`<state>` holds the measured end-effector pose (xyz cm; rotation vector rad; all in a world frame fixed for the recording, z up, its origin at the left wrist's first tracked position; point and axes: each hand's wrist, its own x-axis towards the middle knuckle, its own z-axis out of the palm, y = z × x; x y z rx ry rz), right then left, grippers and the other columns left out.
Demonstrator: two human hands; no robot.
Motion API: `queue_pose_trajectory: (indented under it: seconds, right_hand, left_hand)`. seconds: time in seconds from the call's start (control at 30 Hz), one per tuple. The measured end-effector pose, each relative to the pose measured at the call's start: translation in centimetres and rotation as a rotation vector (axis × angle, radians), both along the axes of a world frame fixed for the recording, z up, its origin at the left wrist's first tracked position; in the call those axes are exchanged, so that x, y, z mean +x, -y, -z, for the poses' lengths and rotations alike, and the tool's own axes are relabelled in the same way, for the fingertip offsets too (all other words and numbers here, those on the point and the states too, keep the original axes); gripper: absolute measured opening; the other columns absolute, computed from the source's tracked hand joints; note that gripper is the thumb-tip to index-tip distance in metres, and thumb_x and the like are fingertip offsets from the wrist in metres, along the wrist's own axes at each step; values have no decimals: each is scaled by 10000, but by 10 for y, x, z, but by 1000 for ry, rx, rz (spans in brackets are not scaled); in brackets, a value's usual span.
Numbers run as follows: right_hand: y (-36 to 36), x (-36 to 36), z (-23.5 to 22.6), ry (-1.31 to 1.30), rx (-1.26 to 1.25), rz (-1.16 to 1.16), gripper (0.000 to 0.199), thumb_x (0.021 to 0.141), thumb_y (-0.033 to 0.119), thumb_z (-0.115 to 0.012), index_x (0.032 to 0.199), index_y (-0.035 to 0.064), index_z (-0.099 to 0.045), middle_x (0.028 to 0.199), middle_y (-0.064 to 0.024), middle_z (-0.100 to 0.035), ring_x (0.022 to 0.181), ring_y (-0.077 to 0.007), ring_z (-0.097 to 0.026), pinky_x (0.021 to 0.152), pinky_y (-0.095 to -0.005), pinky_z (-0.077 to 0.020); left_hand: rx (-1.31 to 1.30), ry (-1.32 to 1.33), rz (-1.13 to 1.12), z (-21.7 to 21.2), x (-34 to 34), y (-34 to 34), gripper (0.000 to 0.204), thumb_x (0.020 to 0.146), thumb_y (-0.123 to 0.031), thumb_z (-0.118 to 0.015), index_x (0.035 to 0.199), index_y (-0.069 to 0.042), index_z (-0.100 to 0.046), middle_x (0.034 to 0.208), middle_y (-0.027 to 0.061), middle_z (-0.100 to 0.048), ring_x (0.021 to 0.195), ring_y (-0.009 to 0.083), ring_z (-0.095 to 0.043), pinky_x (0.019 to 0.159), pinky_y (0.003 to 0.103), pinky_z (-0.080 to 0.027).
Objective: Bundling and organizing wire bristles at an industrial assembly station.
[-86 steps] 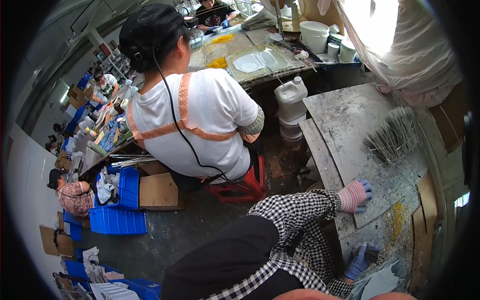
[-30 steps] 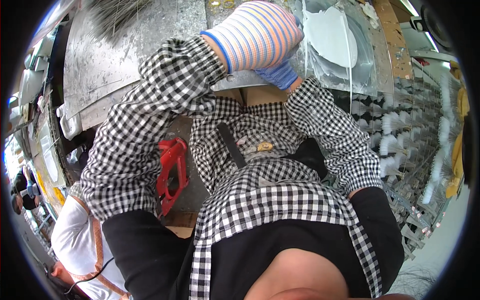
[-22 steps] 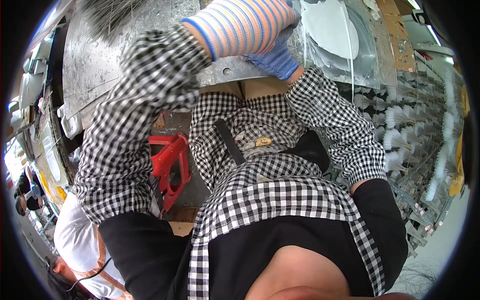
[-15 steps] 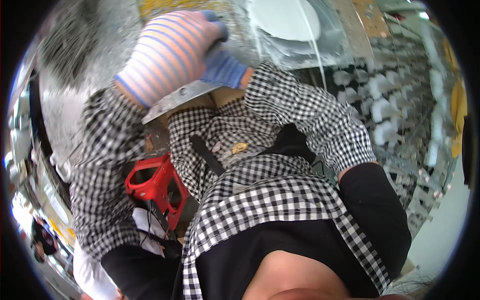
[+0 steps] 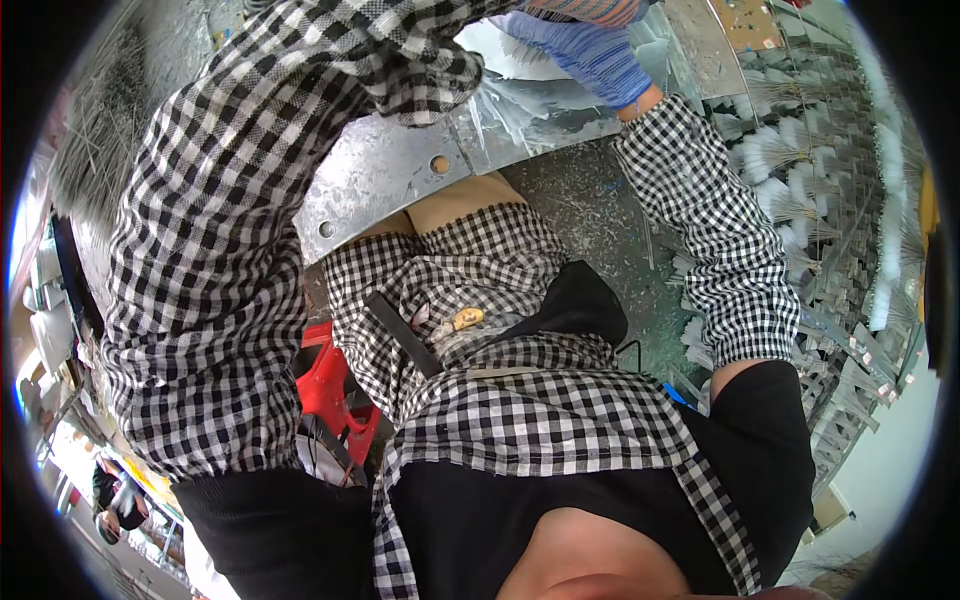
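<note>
The right hand (image 5: 590, 50), covered by a blue glove, is seen at the top edge, stretched forward onto clear plastic sheets (image 5: 540, 100) lying on a grey metal worktable (image 5: 390, 175); how far its fingers are curled, and whether anything is gripped, cannot be told, since the fingertips are hidden behind the other sleeve and the frame's rim. Of the left hand (image 5: 590, 8) only a sliver of a striped pink-and-blue glove is shown at the very top, just above the right hand, so its grip cannot be told either. Both forearms are raised from the lower part of the view, each in a black-and-white checked sleeve, the left one crossing over toward the right. Two round holes are counted in the table's curved front edge. One red stool (image 5: 330, 395) is visible below the table, beside the checked lap. Many bundles of white bristles (image 5: 800, 180) are laid in rows at the right, too many to count.
</note>
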<state>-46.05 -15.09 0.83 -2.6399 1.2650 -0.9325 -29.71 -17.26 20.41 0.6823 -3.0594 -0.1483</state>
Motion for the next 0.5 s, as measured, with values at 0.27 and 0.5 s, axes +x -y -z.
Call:
queue_pose_trajectory:
  seconds: [0.27, 0.5]
  right_hand:
    - [15, -18, 27, -120, -72, -3, 467, 897, 381, -759, 1214, 74, -608, 1122, -99, -668, 1071, -227, -622, 924, -374, -509]
    - [16, -18, 37, -166, -189, 28, 509, 898, 392, -758, 1256, 76, -582, 1164, -100, -654, 1107, -232, -607, 951, -378, -494]
  left_hand:
    - [-34, -172, 22, 25, -5, 9, 208, 811, -188, -683, 927, -45, -780, 799, 188, -727, 753, 377, -709, 681, 460, -577]
    - [-25, 15, -32, 20, -17, 2, 207, 766, -164, -719, 912, -38, -794, 757, 192, -723, 728, 363, -721, 651, 462, -575]
